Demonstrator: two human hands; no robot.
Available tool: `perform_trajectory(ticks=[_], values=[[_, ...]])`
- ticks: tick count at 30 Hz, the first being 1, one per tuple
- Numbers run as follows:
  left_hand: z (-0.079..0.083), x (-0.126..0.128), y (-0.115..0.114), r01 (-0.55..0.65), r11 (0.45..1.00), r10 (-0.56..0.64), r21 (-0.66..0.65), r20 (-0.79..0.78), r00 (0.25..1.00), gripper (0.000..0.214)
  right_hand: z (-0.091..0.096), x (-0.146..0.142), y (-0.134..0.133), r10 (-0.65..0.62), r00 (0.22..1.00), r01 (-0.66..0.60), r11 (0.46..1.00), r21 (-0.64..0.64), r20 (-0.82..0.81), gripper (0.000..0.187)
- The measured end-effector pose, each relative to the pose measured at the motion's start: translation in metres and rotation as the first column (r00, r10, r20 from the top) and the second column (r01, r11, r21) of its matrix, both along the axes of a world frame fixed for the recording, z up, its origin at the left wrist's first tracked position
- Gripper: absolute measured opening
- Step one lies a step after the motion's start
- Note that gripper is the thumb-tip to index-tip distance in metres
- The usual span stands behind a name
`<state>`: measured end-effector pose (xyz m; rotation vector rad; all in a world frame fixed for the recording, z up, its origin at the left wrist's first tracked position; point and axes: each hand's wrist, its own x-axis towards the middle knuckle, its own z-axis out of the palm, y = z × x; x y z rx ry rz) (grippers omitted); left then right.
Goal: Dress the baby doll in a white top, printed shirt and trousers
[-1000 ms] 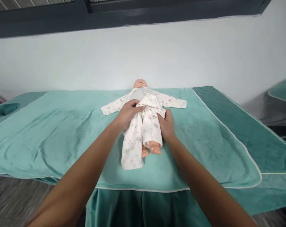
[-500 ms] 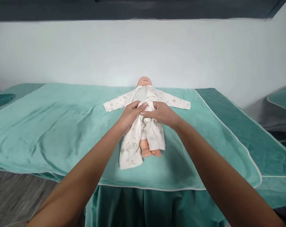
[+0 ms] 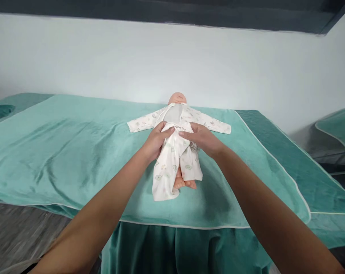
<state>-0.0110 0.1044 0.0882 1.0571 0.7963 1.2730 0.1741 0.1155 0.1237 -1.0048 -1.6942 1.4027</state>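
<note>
A baby doll (image 3: 177,98) lies on its back, head toward the wall, its feet (image 3: 185,184) showing at the near end. It wears a white printed top (image 3: 145,122) with both sleeves spread sideways; a pale grey patch shows at the chest. Over its legs hang white printed baby pants (image 3: 166,167). My left hand (image 3: 158,139) is closed on the left side of the waistband, thumb on top. Closed on the right side of the waistband is my right hand (image 3: 202,137), thumb pointing inward. The doll's belly and upper legs are hidden under the cloth.
A light teal blanket (image 3: 75,160) with pale piping covers the bed. Darker teal cover (image 3: 292,163) shows along the right, and teal fabric hangs at the front edge. Behind stands a white wall (image 3: 132,61). Another teal surface (image 3: 338,127) is at far right.
My hands have drawn slightly apart along the waistband, spreading the pants' top flatter. The left pant leg has shifted right and now covers more of the doll's legs. The camera view has tilted slightly.
</note>
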Motion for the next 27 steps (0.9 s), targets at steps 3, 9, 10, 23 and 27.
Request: perform_trajectory(ticks=[3, 9, 10, 23, 27], values=[[-0.005, 0.005, 0.011, -0.095, 0.995, 0.095, -0.014, 0.018, 0.995, 0.044, 0.006, -0.002, -0.004, 0.103, 0.983, -0.098, 0.994, -0.036, 0.152, 0.035], [-0.002, 0.000, 0.013, -0.137, 0.991, 0.132, -0.009, -0.200, 0.971, 0.049, 0.001, -0.004, -0.002, 0.032, 0.976, -0.021, 0.998, -0.051, 0.215, 0.025], [0.001, -0.002, 0.009, -0.094, 0.995, 0.097, 0.025, -0.251, 0.963, 0.048, -0.002, -0.004, -0.001, -0.018, 0.988, 0.026, 0.998, -0.051, 0.157, 0.024], [-0.014, -0.003, 0.001, -0.100, 0.994, 0.098, -0.035, -0.059, 0.993, 0.046, 0.007, -0.003, -0.005, 0.165, 0.977, -0.152, 0.983, -0.106, 0.138, 0.030], [-0.007, 0.002, 0.002, -0.150, 0.987, 0.158, 0.065, -0.163, 0.974, 0.043, 0.008, 0.005, -0.004, 0.262, 0.953, -0.236, 0.957, -0.169, 0.151, 0.031]])
